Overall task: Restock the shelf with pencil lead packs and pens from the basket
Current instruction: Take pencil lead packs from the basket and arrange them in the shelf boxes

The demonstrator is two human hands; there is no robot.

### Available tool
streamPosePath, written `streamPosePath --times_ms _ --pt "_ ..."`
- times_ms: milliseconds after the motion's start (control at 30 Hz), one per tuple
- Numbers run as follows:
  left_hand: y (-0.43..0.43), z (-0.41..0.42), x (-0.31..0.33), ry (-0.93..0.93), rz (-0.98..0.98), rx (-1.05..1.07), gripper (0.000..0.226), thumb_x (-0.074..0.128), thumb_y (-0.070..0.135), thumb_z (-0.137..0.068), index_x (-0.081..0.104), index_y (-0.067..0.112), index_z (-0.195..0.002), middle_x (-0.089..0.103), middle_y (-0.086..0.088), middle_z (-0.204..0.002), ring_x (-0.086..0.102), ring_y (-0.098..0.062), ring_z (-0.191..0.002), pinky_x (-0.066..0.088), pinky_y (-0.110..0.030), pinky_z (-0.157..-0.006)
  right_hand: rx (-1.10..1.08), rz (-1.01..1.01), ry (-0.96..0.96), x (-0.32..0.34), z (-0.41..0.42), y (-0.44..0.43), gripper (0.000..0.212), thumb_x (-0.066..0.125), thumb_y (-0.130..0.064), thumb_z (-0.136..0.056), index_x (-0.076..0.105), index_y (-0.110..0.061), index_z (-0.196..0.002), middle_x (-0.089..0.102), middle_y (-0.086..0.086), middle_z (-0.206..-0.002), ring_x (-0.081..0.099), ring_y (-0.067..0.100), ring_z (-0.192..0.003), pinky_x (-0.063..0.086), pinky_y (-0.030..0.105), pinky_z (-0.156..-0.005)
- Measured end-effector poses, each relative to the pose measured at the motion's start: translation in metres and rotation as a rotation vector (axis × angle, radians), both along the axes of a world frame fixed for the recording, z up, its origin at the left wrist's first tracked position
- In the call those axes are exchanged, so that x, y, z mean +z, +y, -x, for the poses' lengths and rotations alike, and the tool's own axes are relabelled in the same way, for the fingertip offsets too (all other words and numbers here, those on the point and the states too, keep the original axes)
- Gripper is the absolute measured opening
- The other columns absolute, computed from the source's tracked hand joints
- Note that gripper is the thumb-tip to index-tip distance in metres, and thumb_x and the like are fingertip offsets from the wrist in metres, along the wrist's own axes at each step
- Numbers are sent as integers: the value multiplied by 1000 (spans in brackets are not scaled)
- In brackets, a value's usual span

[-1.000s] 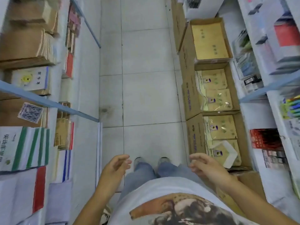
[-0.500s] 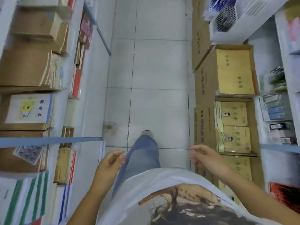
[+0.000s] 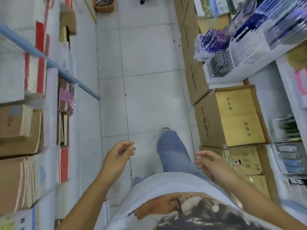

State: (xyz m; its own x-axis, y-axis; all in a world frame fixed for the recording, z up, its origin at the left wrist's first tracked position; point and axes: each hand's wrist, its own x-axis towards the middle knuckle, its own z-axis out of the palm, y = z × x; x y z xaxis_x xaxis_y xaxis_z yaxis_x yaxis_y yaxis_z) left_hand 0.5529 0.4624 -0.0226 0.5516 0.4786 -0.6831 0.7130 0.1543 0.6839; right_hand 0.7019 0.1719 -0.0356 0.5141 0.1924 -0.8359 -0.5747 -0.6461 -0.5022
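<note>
Since the basket (image 3: 103,4) sits on the floor (image 3: 146,63) well ahead, the left hand (image 3: 118,156) and right hand (image 3: 210,162) hang loosely curled and empty, probably kept free to fetch it, while racked pens (image 3: 214,40) stand on the shelf (image 3: 224,80) right of the basket.

Shelves of paper stacks (image 3: 20,127) on the left, cardboard boxes (image 3: 232,118) on the floor (image 3: 149,63) right, pen trays (image 3: 221,63) above them, basket (image 3: 103,4) far ahead.
</note>
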Motion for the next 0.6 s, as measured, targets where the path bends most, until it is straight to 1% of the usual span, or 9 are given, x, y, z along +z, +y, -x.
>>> streamPosePath --times_ms 67,133,167,233,267,333,433,533,600 --pt "24 -41 4 21 8 29 16 59 13 -100 69 23 -106 75 6 -99 71 -4 -85 54 -22 -81 27 2 -3 4 -56 34 13 56 -14 -96 66 -18 -103 74 5 -87 66 19 -73 51 33 -71" --pt "53 -76 7 40 11 71 16 59 14 -100 70 25 -103 76 9 -95 71 -2 -82 52 -22 -79 92 -14 9 16 -113 76 14 54 -14 -97 65 -19 -105 73 7 -91 67 21 -77 52 36 -78" --pt "69 -92 9 51 12 91 16 59 14 -100 70 26 -102 76 10 -93 71 -1 -81 51 -22 -78 122 -30 10 22 -140 98 15 53 -14 -98 65 -19 -106 72 7 -92 66 21 -79 52 33 -77" --pt "100 -125 12 63 8 130 16 59 15 -100 70 27 -101 76 11 -92 71 -2 -83 52 -21 -78 191 -55 -7 32 -197 145 18 51 -13 -98 64 -22 -105 72 5 -93 66 20 -80 51 18 -64" --pt "115 -141 12 66 4 148 16 58 16 -100 70 27 -102 76 11 -92 71 -3 -84 52 -19 -77 224 -58 -20 36 -224 169 19 50 -13 -98 64 -24 -104 72 4 -93 67 18 -80 50 15 -60" --pt "148 -175 9 77 1 196 16 57 15 -101 68 27 -103 76 8 -93 72 -8 -88 52 -18 -74 278 -57 -40 37 -277 218 20 50 -13 -97 63 -26 -104 72 2 -93 67 16 -82 50 19 -66" --pt "208 -232 -5 80 -10 241 18 55 14 -102 66 27 -106 75 4 -102 71 -14 -95 54 -24 -80 314 -62 -44 26 -347 291 20 51 -13 -96 63 -26 -106 72 2 -94 68 17 -85 51 27 -75" --pt "278 -303 -13 78 -16 182 17 55 18 -102 65 31 -106 74 4 -106 69 -15 -99 54 -31 -90 275 -62 -43 17 -405 356 19 51 -14 -97 64 -24 -106 73 2 -93 67 12 -78 51 25 -71" --pt "321 -358 -10 61 -4 162 17 55 17 -102 65 30 -105 74 4 -104 70 -15 -98 54 -30 -89 238 -69 -55 20 -446 392 19 51 -15 -97 64 -25 -105 73 1 -91 68 11 -77 51 23 -67"
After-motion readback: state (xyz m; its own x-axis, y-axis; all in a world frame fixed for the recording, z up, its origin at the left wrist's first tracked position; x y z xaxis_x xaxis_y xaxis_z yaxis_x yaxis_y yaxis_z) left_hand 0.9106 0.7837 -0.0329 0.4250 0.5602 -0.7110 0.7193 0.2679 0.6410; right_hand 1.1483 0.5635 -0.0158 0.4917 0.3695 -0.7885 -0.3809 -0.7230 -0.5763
